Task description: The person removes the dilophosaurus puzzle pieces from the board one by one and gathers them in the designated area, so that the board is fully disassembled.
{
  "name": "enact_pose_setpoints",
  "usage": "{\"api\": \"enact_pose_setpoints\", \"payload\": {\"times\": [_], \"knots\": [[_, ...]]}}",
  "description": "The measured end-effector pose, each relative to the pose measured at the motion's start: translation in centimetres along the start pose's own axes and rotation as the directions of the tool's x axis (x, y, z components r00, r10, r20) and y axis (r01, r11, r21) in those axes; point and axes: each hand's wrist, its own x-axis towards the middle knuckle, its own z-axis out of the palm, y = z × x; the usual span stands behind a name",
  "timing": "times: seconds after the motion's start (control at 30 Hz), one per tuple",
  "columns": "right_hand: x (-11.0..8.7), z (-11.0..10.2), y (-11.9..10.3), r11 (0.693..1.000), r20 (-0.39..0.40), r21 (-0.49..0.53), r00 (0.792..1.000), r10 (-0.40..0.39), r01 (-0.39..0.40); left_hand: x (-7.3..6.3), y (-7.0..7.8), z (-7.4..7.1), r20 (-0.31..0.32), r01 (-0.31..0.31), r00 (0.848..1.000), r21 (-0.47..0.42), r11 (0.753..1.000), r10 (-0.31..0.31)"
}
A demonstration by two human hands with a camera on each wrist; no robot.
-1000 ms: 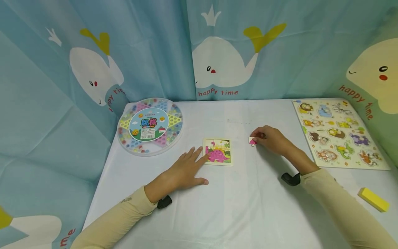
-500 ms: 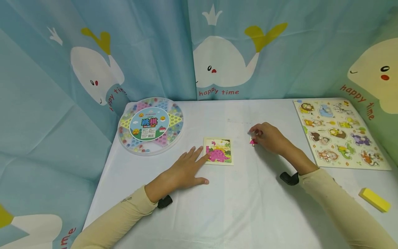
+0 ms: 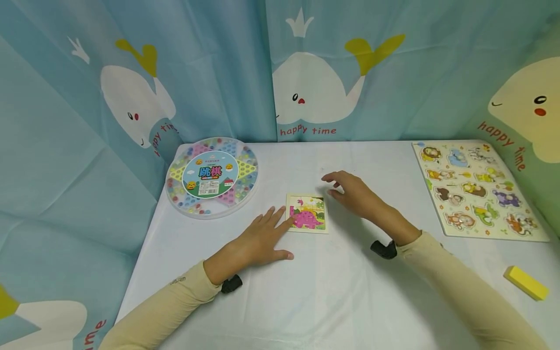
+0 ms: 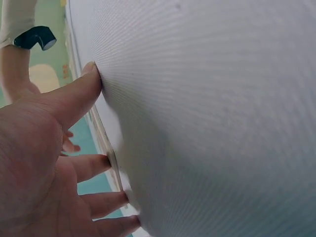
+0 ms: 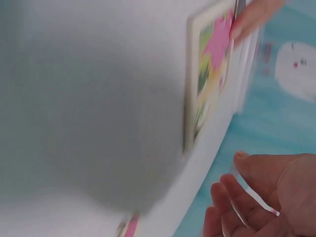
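A small square jigsaw puzzle (image 3: 308, 218) with a pink dinosaur lies in a pale frame on the white table. My left hand (image 3: 258, 240) rests palm down with fingers spread, its index fingertip on the puzzle's left side. In the left wrist view the fingertips (image 4: 118, 197) touch the table and the frame's edge. My right hand (image 3: 352, 194) hovers just right of the puzzle, fingers loosely bent and holding nothing. Low in the right wrist view, a pink-marked puzzle piece (image 5: 129, 227) lies on the table; the right hand hides it in the head view.
A round Chinese checkers box (image 3: 210, 177) with coloured marbles sits at the back left. An animal peg puzzle board (image 3: 479, 189) lies at the right, with a yellow block (image 3: 526, 283) nearer the front. A blue whale-print curtain (image 3: 210, 73) hangs behind the table.
My right hand has let go of the pink-marked puzzle piece and moved left toward the dinosaur puzzle. The left hand has stayed in place.
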Motion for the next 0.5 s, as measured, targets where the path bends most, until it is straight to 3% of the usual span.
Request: {"api": "enact_pose_setpoints", "payload": {"times": [0.3, 0.5], "knots": [[1.2, 4.2, -2.3, 0.995, 0.069, -0.075, 0.996, -0.059, 0.065, 0.0, 0.0, 0.0, 0.001, 0.0, 1.0, 0.013, 1.0, 0.0], [0.7, 5.5, -2.5, 0.964, 0.001, -0.203, 0.984, -0.179, 0.175, -0.1, 0.0, 0.0, -0.001, 0.002, 1.0, 0.021, 1.0, -0.002]]}}
